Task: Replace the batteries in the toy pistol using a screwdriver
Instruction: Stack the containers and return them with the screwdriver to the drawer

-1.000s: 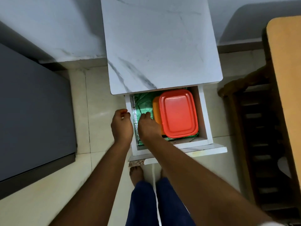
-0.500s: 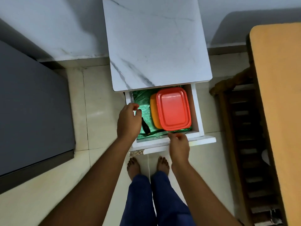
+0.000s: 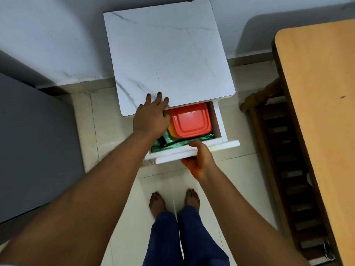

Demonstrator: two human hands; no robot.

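STEP: fetch tool from drawer (image 3: 217, 144) | LEFT: left hand (image 3: 151, 117) flat, fingers spread on cabinet top (image 3: 169, 54) | RIGHT: right hand (image 3: 198, 158) grips drawer front | TOOL: dark object (image 3: 162, 141), probably the screwdriver, on green liner (image 3: 192, 141) beside red box (image 3: 189, 120) | PISTOL: not visible | ADVICE: hold drawer steady; brace cabinet; lift tool by handle.

White cabinet top (image 3: 169, 60) with grey marble veining; red lid (image 3: 189, 120) on an orange box (image 3: 171, 131); shiny green liner (image 3: 201, 138) in the white drawer (image 3: 221, 127); blue trousers (image 3: 184, 240); cream floor tiles (image 3: 115, 135).
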